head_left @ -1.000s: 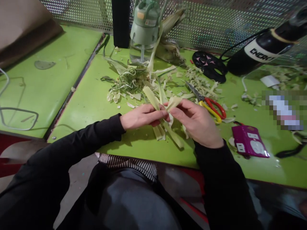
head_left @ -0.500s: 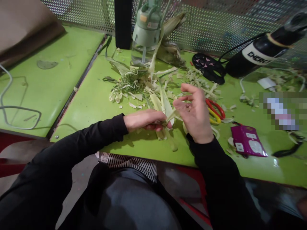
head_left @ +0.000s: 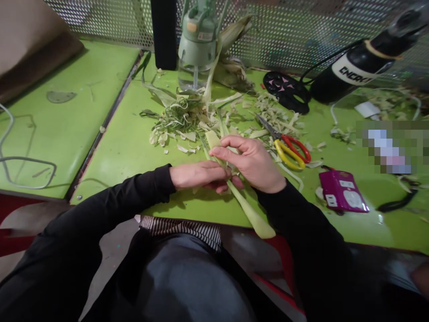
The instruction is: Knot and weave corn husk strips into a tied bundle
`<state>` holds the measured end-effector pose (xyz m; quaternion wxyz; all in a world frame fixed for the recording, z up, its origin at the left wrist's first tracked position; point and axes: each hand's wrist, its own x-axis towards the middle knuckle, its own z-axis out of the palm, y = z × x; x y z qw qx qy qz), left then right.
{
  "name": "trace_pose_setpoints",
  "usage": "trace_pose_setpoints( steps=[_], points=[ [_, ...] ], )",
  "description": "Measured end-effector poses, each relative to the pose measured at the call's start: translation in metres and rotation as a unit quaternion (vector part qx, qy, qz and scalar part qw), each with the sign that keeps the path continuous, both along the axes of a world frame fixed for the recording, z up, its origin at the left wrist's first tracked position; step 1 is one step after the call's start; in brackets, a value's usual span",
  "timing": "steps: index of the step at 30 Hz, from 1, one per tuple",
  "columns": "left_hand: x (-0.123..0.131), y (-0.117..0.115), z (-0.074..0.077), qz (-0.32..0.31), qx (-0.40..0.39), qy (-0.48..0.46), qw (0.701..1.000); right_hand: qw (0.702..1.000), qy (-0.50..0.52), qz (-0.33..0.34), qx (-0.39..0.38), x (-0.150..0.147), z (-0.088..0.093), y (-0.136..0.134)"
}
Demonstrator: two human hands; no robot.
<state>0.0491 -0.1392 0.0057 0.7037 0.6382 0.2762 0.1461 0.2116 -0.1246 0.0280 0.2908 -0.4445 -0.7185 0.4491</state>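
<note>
My left hand (head_left: 204,175) is closed round pale green corn husk strips near the table's front edge. A long husk strip (head_left: 250,210) slants from its fingers toward me, its wide end past the edge. My right hand (head_left: 251,161) pinches the upper part of the husk strips just above the left fingers. Another flat pale piece (head_left: 212,139) points away from me beyond the hands. Shredded husk (head_left: 187,114) lies heaped behind them. Scissors (head_left: 284,145) with red and yellow handles lie right of my right hand.
A clear bottle with a green lid (head_left: 197,49) and a black bottle (head_left: 351,71) stand at the back. A purple packet (head_left: 343,191) lies right on the green table (head_left: 110,165). Brown paper (head_left: 30,44) is at back left.
My right hand has moved left and down from raised, spread fingers to a grip on the husk. The long strip now extends farther toward me, and the scissors are more visible. The view has shifted slightly.
</note>
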Motion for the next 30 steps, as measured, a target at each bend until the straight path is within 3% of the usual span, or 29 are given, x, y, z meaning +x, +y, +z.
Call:
trace_pose_setpoints(
  steps=[5,8,14,20,25,30],
  points=[
    [0.001,0.003,-0.004,0.02,0.009,0.017,1.0,0.999,-0.009,-0.004,0.032,-0.008,-0.005,0.004],
    [-0.001,0.006,-0.004,0.074,0.023,0.011,0.997,0.997,-0.012,-0.018,0.069,0.001,-0.004,0.009],
    [-0.001,0.01,0.002,0.198,-0.083,-0.06,0.975,0.987,-0.04,-0.074,0.139,0.034,-0.003,0.012],
    [0.002,0.013,0.001,0.223,-0.126,-0.043,0.966,0.995,-0.062,-0.031,0.068,0.039,-0.012,0.01],
    [-0.002,0.015,-0.006,0.222,-0.085,-0.005,0.971,0.985,-0.076,-0.038,0.152,0.035,-0.013,0.011],
    [0.0,0.012,-0.006,0.224,-0.074,-0.009,0.972,0.986,-0.068,-0.05,0.146,0.039,-0.015,0.013]
  ],
)
